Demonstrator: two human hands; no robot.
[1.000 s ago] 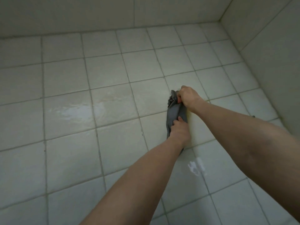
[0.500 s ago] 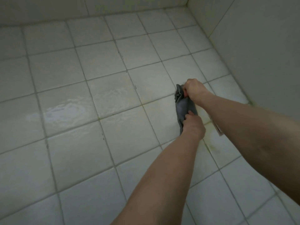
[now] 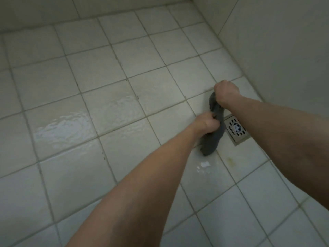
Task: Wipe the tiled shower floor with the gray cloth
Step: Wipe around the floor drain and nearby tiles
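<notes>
Both hands keep a closed grip on the gray cloth (image 3: 210, 143), twisted rope-like over the tiled shower floor (image 3: 124, 148) beside the drain (image 3: 235, 130). The right hand (image 3: 226, 91) clutches the far end and the left hand (image 3: 206, 124) the middle. The cloth's long axis runs away from the person, tail nearest.

Dim, even, greenish illumination; soft shadows only. Specular glare on the wet tiled floor (image 3: 62, 127) (left of centre). Slight overall softness; wide-angle bending toward edges

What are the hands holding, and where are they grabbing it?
Both hold the gray cloth: the right hand grips its far end, the left hand grips around its middle.
</notes>
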